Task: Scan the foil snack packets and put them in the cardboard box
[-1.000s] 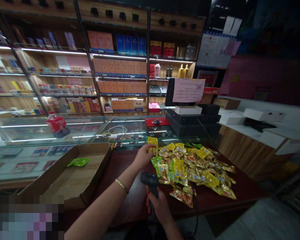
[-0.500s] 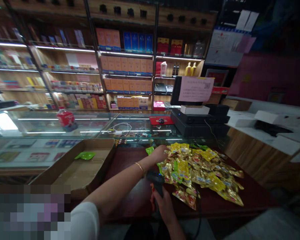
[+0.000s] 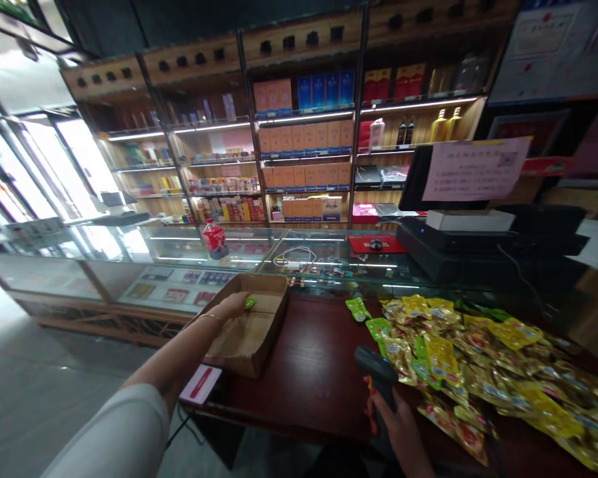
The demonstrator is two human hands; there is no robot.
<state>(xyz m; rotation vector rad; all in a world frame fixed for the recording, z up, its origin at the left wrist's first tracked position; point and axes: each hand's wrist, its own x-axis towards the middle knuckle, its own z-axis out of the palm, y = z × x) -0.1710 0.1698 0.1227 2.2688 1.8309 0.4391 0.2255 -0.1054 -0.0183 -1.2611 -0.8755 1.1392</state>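
Note:
My left hand [image 3: 232,307] reaches into a shallow cardboard box [image 3: 252,364] at the left end of the dark red table [image 3: 309,352]. Its fingers look closed on a small green snack packet [image 3: 250,303]; the hand covers most of it. My right hand [image 3: 396,425] is wrapped round the handle of a black handheld barcode scanner [image 3: 376,368], head pointing up and left. Just right of the scanner spreads a heap of gold and yellow snack packets [image 3: 488,362]. A few green packets [image 3: 357,309] lie at the heap's left edge.
Behind the table runs a glass display counter [image 3: 239,247] with a red bottle [image 3: 214,239], a white cable [image 3: 299,255] and a mouse [image 3: 375,245] on a red mat. A monitor [image 3: 416,179] stands at the back right. A pink-and-white card [image 3: 200,384] lies by the box.
My left hand has moved left from the packet heap into the cardboard box. The view has turned left. My right hand still holds the scanner beside the heap.

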